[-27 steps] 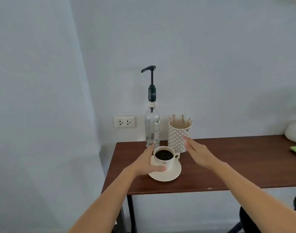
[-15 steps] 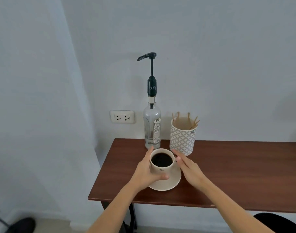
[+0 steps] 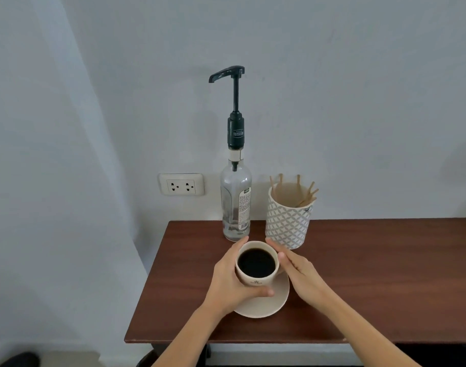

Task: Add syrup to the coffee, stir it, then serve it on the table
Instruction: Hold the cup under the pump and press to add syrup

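A cream cup point(image 3: 255, 280) full of black coffee sits on a cream saucer point(image 3: 275, 300) near the table's left front. My left hand point(image 3: 233, 282) wraps around the cup's left side and front. My right hand point(image 3: 298, 274) lies against the cup's right side, fingers straight, hiding the handle. Just behind the cup stands a clear syrup bottle point(image 3: 236, 202) with a tall dark pump, nearly empty. To its right is a patterned white holder point(image 3: 287, 223) with several wooden stir sticks point(image 3: 304, 194).
The dark wooden table point(image 3: 372, 274) stands against a white wall, its left edge close to the cup. A double wall socket point(image 3: 181, 184) is left of the bottle. A dark shape point(image 3: 17, 360) lies on the floor at lower left.
My right hand has come in from beside the stick holder to rest against the cup's right side. My left hand stays on the cup. The camera has moved closer and tilted down.
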The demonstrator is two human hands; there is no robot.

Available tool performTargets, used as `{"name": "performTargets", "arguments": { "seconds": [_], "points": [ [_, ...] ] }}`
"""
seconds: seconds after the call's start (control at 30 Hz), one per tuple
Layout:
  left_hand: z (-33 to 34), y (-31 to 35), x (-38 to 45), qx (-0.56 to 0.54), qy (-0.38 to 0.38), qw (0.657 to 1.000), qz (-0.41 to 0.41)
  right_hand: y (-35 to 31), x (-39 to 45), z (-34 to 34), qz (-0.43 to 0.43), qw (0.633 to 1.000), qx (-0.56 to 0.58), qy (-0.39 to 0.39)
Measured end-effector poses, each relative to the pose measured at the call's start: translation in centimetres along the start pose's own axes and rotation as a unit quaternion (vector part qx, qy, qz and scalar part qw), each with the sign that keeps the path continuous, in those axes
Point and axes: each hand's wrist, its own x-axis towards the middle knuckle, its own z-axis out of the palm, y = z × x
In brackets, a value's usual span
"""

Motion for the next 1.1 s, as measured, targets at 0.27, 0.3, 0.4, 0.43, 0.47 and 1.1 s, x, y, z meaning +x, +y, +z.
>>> {"name": "performTargets", "arguments": {
  "seconds": [0.27, 0.3, 0.4, 0.43, 0.47, 1.1],
  "points": [
    [-1.7, 1.0, 1.1, 0.005, 0.003, 1.000, 0.026, -1.2, 0.1, 0.1, -0.021, 1.000, 0.017, 0.012],
    [-2.1, 1.4, 1.3, 0.003, 0.004, 0.999, 0.032, -1.8, 0.2, 0.1, -0.027, 0.999, 0.018, 0.014],
    [-3.7, 3.1, 2.1, 0.000, 0.007, 0.999, 0.049, -4.1, 0.4, -0.3, -0.047, 0.998, 0.024, 0.016],
    [-4.3, 3.8, 2.4, 0.001, 0.009, 0.998, 0.056, -5.1, 0.6, -0.5, -0.057, 0.998, 0.029, 0.014],
    [-4.9, 4.5, 2.7, 0.003, 0.011, 0.998, 0.062, -6.1, 0.8, -0.6, -0.069, 0.997, 0.029, 0.013],
    [-16.7, 15.7, 11.7, -0.020, 0.133, 0.990, 0.045, -26.5, 13.6, -4.4, -0.215, 0.969, 0.072, 0.103]
  ]
}}
